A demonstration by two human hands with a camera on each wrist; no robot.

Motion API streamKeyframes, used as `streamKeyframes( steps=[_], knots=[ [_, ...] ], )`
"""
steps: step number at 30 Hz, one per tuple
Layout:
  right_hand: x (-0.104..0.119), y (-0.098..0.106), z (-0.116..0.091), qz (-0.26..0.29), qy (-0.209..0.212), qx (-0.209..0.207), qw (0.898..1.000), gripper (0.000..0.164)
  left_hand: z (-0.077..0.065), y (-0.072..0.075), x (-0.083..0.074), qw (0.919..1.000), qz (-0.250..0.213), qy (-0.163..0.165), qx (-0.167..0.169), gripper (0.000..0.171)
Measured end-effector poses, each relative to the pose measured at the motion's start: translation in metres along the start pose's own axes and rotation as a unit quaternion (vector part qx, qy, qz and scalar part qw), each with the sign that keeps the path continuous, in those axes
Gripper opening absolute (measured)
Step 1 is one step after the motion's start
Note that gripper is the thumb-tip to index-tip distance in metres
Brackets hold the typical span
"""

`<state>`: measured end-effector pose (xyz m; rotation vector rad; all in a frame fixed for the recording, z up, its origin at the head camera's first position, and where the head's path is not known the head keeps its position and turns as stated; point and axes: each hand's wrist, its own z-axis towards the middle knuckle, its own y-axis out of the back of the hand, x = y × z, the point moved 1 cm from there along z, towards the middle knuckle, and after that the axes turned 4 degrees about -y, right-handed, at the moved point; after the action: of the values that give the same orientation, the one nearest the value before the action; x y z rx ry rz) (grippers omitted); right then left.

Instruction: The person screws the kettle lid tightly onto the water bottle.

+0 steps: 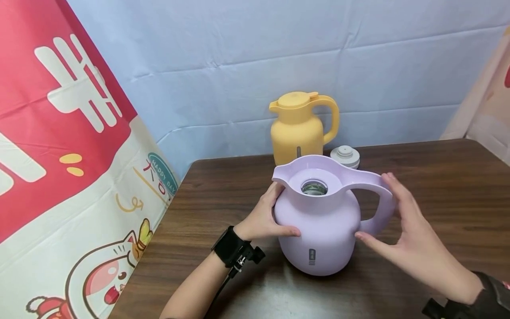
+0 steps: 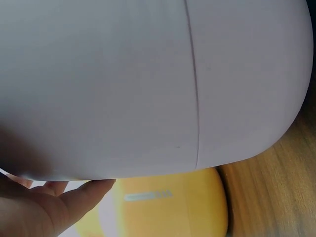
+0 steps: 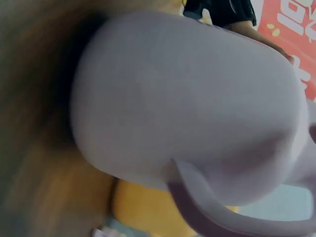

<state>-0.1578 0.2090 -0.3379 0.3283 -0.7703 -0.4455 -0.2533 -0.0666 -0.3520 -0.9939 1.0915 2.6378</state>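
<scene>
A lilac jug (image 1: 318, 235) stands on the table with its spout to the left and its handle (image 1: 385, 208) to the right. Its top is uncovered, showing a round, shiny-lined opening (image 1: 314, 187). My left hand (image 1: 266, 217) holds the jug's left side, thumb across the front and fingers reaching behind. In the left wrist view, the fingers (image 2: 81, 200) lie along the jug's wall. My right hand (image 1: 414, 239) is spread beside the handle, fingers near its outer curve and thumb tip by its lower end. The right wrist view shows the jug's body (image 3: 187, 98) up close.
Behind the lilac jug stands a yellow jug (image 1: 296, 133) with its lid on. A light grey round stopper (image 1: 345, 156) lies to its right. The dark wooden table (image 1: 223, 190) meets a pale blue cloth backdrop (image 1: 223, 88); a printed red and white cloth (image 1: 91, 155) hangs at left.
</scene>
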Motion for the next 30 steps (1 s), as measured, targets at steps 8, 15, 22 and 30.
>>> streamKeyframes(
  steps=[8,15,22,30],
  knots=[
    [-0.005,-0.006,-0.006,-0.013,-0.031,0.038,0.999,0.130,-0.004,0.001,-0.002,1.0000,0.005,0.000,-0.006,0.104],
    [0.002,-0.005,-0.008,-0.018,-0.036,0.051,0.998,0.130,-0.009,0.003,-0.007,0.9998,0.015,-0.003,-0.009,0.108],
    [0.004,-0.004,-0.011,-0.031,-0.035,0.044,0.998,0.128,-0.013,0.002,-0.010,0.9999,0.014,0.004,-0.009,0.108],
    [-0.012,0.013,0.015,0.059,0.010,0.026,0.998,0.061,-0.014,0.002,-0.012,0.9999,0.010,0.010,-0.004,0.109]
  ],
)
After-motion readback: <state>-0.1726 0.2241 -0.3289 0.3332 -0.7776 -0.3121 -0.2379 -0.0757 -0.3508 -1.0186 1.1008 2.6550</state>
